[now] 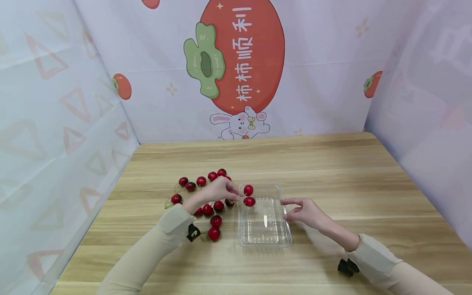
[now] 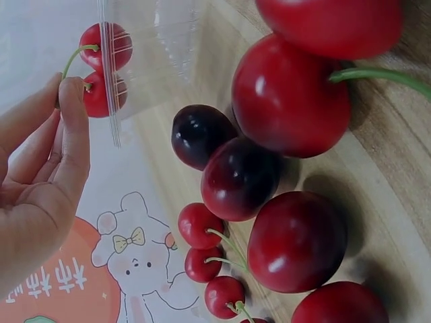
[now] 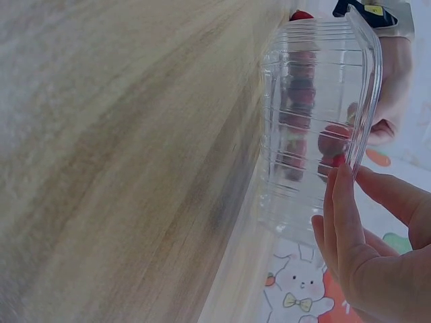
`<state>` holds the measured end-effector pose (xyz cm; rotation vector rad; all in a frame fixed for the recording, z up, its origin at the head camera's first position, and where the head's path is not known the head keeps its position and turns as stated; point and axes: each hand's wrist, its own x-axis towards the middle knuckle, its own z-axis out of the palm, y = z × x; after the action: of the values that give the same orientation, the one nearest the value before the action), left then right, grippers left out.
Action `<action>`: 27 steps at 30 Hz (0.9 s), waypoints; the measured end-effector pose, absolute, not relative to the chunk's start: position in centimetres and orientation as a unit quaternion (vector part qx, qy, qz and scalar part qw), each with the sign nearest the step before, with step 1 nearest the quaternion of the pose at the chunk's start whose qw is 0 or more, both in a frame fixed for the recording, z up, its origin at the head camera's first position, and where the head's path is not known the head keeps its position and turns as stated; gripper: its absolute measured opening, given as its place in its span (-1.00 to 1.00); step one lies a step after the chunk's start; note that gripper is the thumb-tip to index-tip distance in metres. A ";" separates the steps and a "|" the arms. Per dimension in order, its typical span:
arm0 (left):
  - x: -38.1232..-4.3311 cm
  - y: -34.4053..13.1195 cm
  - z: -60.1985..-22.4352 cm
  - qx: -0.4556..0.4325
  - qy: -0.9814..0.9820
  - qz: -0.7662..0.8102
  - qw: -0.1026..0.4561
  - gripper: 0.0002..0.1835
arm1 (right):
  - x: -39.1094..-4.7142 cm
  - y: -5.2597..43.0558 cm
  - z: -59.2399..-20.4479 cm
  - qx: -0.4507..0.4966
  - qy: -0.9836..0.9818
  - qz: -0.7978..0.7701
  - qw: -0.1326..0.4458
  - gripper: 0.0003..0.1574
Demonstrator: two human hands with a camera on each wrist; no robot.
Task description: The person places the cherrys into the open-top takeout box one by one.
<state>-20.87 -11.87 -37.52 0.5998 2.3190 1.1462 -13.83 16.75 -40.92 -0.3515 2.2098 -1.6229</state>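
My left hand (image 1: pixel 220 190) pinches the green stems of a pair of red cherries (image 1: pixel 249 201) between thumb and fingertips. The two cherries hang over the far left part of a clear plastic box (image 1: pixel 264 245), overlapping its rim in the left wrist view. On the box's right side, my right hand (image 1: pixel 307 211) holds the rim, with fingertips (image 3: pixel 342 176) against the outer wall. Through the transparent wall, the right wrist view shows the left hand and the hanging cherries. Under and around the left forearm lie several loose cherries (image 1: pixel 208 210).
More cherries, some dark red with green stems, spread left of the box, the nearest being a pair (image 1: pixel 214 234) by the left wrist's black strap device (image 1: pixel 193 232). A wooden table (image 1: pixel 332 176) carries everything. Printed cloth walls (image 1: pixel 317 82) stand at the back and sides.
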 end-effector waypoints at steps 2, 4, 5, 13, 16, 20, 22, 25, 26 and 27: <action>-21.0 -11.7 -37.7 0.217 0.846 0.424 0.241 -0.84 | -13.8 16.7 -40.9 -0.120 0.787 -0.576 0.188 -0.34; -21.1 -11.6 -37.8 0.214 0.844 0.428 0.241 -0.84 | -13.8 16.7 -40.9 -0.121 0.789 -0.573 0.188 -0.34; -21.1 -11.5 -37.9 0.212 0.843 0.431 0.240 -0.85 | -13.8 16.7 -40.8 -0.121 0.789 -0.572 0.188 -0.34; -21.3 -11.3 -38.5 0.211 0.850 0.432 0.216 -0.89 | -13.9 16.7 -41.0 -0.115 0.791 -0.569 0.192 -0.35; -21.2 -11.2 -38.5 0.209 0.859 0.421 0.204 -0.90 | -13.9 16.7 -41.0 -0.114 0.790 -0.571 0.194 -0.35; -20.9 -10.9 -38.3 0.198 0.874 0.400 0.191 -0.92 | -14.0 16.8 -41.2 -0.112 0.785 -0.577 0.197 -0.35; -20.9 -10.8 -38.4 0.198 0.879 0.392 0.186 -0.92 | -14.0 16.8 -41.2 -0.112 0.783 -0.579 0.198 -0.34; -21.0 -10.8 -38.6 0.210 0.886 0.375 0.175 -0.91 | -14.0 16.8 -41.2 -0.113 0.783 -0.579 0.197 -0.34; -21.0 -10.8 -38.7 0.214 0.886 0.372 0.173 -0.90 | -14.0 16.8 -41.2 -0.112 0.783 -0.579 0.197 -0.34; -21.1 -10.8 -38.8 0.220 0.887 0.369 0.169 -0.90 | -14.0 16.8 -41.2 -0.112 0.784 -0.578 0.197 -0.34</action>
<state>-21.08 -10.77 -38.80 0.6241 2.5217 1.0477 -13.97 16.80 -41.22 -0.3143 2.1938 -1.6195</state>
